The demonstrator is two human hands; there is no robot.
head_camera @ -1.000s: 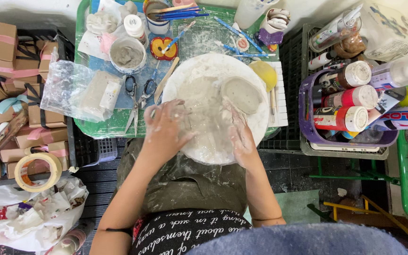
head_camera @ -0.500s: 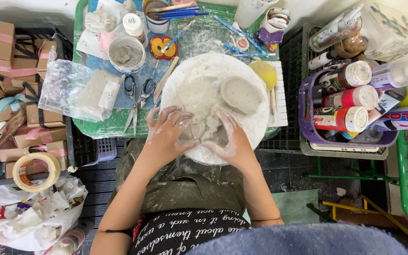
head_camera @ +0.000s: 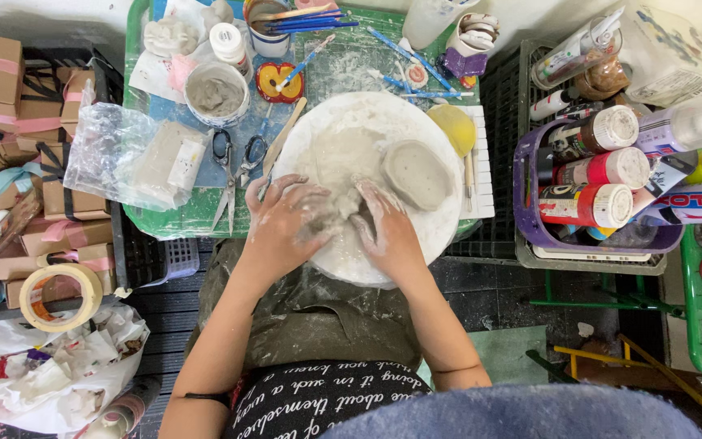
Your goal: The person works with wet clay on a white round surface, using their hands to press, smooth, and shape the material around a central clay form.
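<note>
- Left hand [head_camera: 286, 223]: clay-smeared, fingers spread and curled down onto a lump of grey clay [head_camera: 336, 205]; pressing on it from the left.
- Right hand [head_camera: 387, 229]: likewise coated, fingers bent onto the same lump from the right; fingertips of both hands meet over the clay. Whether either hand fully encloses the lump I cannot tell.
- Lump of grey clay: lies on the near half of a round white board [head_camera: 351, 130], mostly hidden under the fingers.
- Round white board: rests on a green tray [head_camera: 136, 122], its near edge overhanging toward the person's lap.
- Small clay dish [head_camera: 418, 173]: oval, shallow, grey; sits on the board's right side, just beside the right hand, not touched.
- Scissors [head_camera: 225, 167]: on the tray, left of the board.
- Clear plastic bag with a clay block [head_camera: 136, 167]: at the tray's left edge.
- White cup of slurry [head_camera: 217, 93]: on the tray, beyond the scissors.
- Yellow sponge [head_camera: 452, 128]: at the board's right rim.
- Purple basket of paint bottles [head_camera: 599, 179]: well to the right.
- Roll of tape [head_camera: 60, 294]: lower left, apart from the tray.
</note>
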